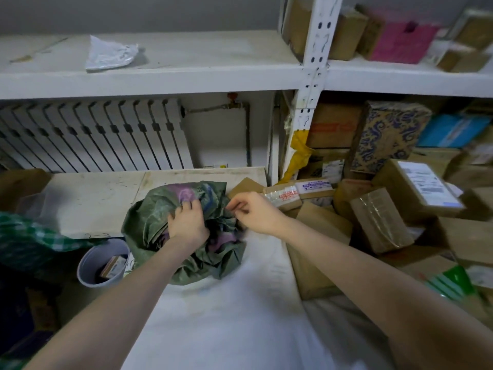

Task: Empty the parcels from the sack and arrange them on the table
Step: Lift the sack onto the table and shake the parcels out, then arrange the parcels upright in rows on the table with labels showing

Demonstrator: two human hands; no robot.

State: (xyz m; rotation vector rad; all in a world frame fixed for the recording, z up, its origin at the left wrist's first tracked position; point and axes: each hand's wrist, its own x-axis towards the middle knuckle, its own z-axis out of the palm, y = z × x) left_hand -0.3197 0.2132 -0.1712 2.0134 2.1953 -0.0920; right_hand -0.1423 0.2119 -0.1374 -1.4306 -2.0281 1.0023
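Sack (149,225) lay crumpled on the table (226,303); left hand (186,222) gripped its folds, right hand (257,213) pinched its right edge, probably to flatten it, with parcels (378,220) heaped at right.

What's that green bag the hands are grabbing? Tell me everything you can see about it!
The sack is dull green woven plastic by its look, with faded purple and blue print. It is limp and crumpled into a heap of deep folds; no parcel shows inside. It lies on the white table, beside brown boxes. The left hand grips its bunched middle; the right hand seems to pinch its right edge.
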